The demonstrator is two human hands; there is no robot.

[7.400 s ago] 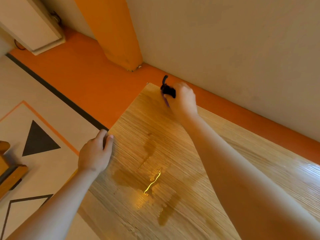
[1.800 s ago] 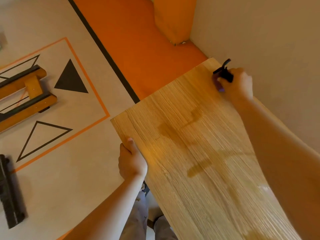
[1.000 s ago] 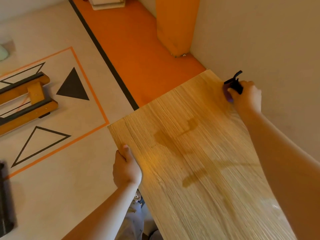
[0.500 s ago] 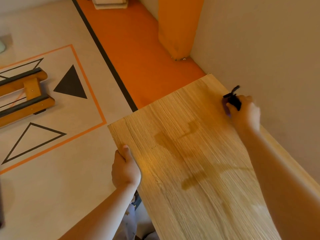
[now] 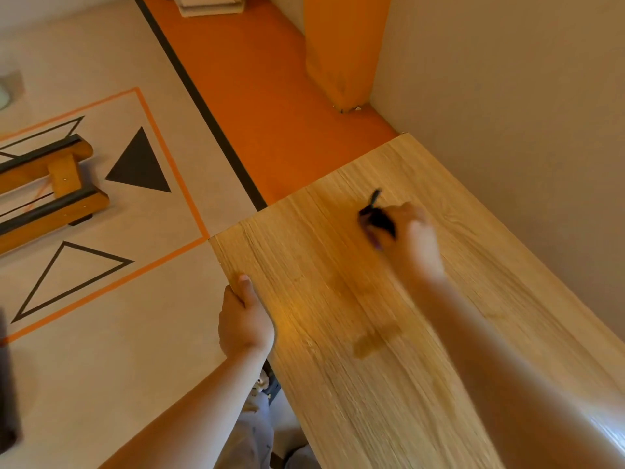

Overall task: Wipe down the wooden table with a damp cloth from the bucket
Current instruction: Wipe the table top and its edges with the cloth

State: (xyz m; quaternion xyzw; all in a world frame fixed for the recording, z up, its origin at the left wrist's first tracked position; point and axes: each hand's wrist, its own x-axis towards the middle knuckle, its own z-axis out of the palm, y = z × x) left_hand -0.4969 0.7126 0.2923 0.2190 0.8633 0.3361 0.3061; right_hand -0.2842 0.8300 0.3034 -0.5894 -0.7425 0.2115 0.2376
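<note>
Grips a small dark cloth [image 5: 377, 220] in the right hand [image 5: 412, 242], fingers curled round it, and holds it down on the counter [image 5: 338, 418] toward the far end, between the far-left corner and the wall [image 5: 507, 130]. Shows blur on that hand, so looks to be mid-stroke; cannot tell the direction. Clamps the left hand [image 5: 245, 319] on the counter's left edge, just short of the far-left corner, thumb on top, fingers wrapped under and out of sight; seems to steady the top.

Judged well under way, not finished. Shows a darker damp patch [image 5: 375, 340] near the middle of the counter and a fainter one just beyond it, plus a wet sheen [image 5: 608, 431] at the near right edge, so likely wiped there already. Looks paler and dry along the far edge, in the far corner by the wall, and along the left edge beside the left hand; probably left to cover. Cannot judge the near end, cut off by the frame and partly hidden under the right arm. Shows no bucket, so no telling the place for a re-wet. Leaves patchy damp rather than an even film; probably calls for more passes. Elsewhere, only a patterned floor [image 5: 101, 384] with a wooden frame [image 5: 50, 184] lying on it, well apart from the counter.
</note>
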